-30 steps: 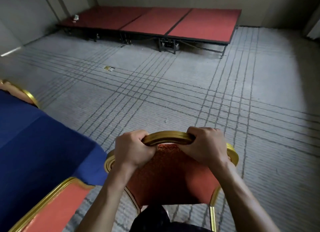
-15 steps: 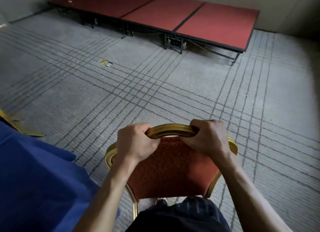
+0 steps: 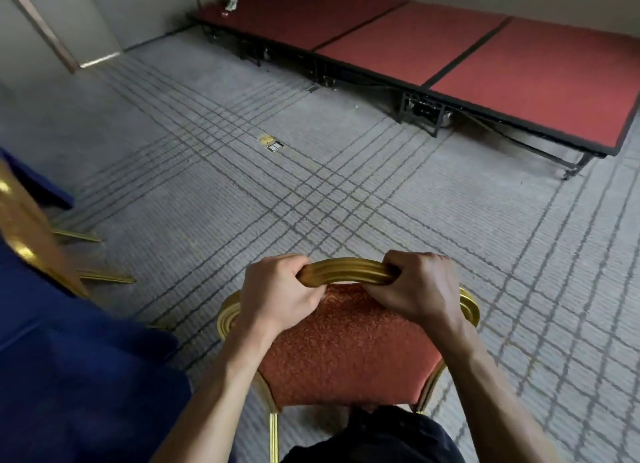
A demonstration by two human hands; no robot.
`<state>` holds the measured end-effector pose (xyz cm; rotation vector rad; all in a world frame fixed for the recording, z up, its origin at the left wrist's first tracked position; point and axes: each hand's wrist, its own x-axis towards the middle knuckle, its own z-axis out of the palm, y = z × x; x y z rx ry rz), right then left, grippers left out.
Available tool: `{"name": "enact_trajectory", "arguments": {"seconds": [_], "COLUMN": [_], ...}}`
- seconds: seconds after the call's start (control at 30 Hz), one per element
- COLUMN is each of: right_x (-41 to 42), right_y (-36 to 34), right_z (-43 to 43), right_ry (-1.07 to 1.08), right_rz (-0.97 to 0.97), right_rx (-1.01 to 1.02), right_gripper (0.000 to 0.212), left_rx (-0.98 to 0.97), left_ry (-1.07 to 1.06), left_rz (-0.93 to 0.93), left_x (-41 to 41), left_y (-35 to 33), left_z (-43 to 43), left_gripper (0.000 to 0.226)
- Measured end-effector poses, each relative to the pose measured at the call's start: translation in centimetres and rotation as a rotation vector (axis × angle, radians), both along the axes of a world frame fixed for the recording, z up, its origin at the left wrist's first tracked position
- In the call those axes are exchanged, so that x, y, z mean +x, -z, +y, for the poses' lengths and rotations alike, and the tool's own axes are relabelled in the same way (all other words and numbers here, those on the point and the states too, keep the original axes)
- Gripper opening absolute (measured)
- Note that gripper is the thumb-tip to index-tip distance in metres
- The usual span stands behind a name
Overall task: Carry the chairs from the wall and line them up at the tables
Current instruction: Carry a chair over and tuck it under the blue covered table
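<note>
Both hands, left & right, clenched on chair top rail; stiff frame, prob heavy, best hold

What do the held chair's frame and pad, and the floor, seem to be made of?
Frame: gold finish with moulded ribs and a soft sheen; metal or painted wood, unclear. Pad: orange-red woven fabric, raised scroll pattern. Floor: grey carpet, ribbed pile, dark woven lines.

The left hand and the right hand grip the gold top rail of a red-cushioned chair. A blue-clothed surface lies just to its left, with a blurred gold chair frame beside it. A red stage platform stands across the lined carpet.
</note>
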<state>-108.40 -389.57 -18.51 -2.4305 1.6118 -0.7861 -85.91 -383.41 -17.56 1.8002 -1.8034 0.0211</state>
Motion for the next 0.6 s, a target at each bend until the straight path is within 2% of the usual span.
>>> {"name": "enact_trajectory", "arguments": {"seconds": [0.23,0.6], "right_x": [6.1,23.6], "right_y": [-0.8,0.3], "right_z": [-15.0,-34.2], "right_ry": [-0.211,-0.422], "right_rz": [0.008,0.161], "right_rx": [0.049,0.038], "right_gripper": [0.045,0.048], "left_rx": [0.019,-0.007], "left_ry": [-0.213,-0.384], "left_rz": [0.001,0.102], "left_x": [4.5,19.4], "left_y": [-0.6,1.9], "left_z": [-10.5,-25.4], "left_gripper": [0.039,0.044]}}
